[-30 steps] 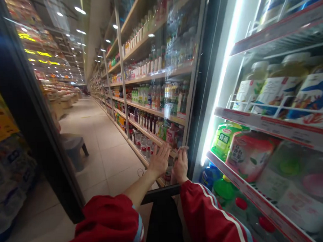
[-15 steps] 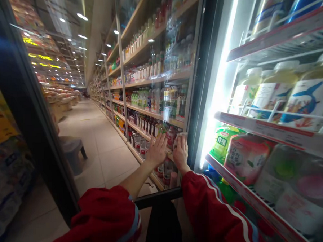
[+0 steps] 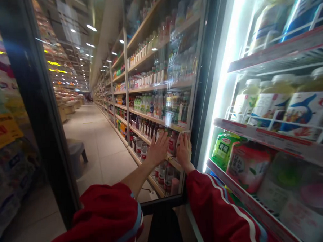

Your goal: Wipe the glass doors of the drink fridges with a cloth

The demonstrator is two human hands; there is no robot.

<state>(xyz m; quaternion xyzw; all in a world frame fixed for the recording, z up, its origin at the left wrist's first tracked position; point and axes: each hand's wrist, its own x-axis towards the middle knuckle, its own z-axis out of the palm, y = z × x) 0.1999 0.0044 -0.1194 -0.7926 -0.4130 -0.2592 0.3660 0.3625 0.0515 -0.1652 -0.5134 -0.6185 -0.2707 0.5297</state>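
An open glass fridge door [image 3: 109, 163] stands in front of me, and the store aisle shows through it. My left hand [image 3: 159, 150] lies flat on the glass with its fingers spread. Right beside it, near the door's hinge edge [image 3: 203, 97], my right hand [image 3: 184, 153] presses a small whitish cloth [image 3: 185, 133] against the glass. Both arms wear red sleeves with white stripes.
On the right, the lit fridge shelves [image 3: 273, 138] hold green and red pouches [image 3: 222, 148] and bottles [image 3: 298, 106]. The door's dark frame [image 3: 43, 134] stands at the left. Beyond the glass are a grey stool [image 3: 76, 154] and long shelves of bottles [image 3: 155, 103].
Both hands have slid upward on the glass, the right one carrying the cloth with it. My view has risen slightly too.
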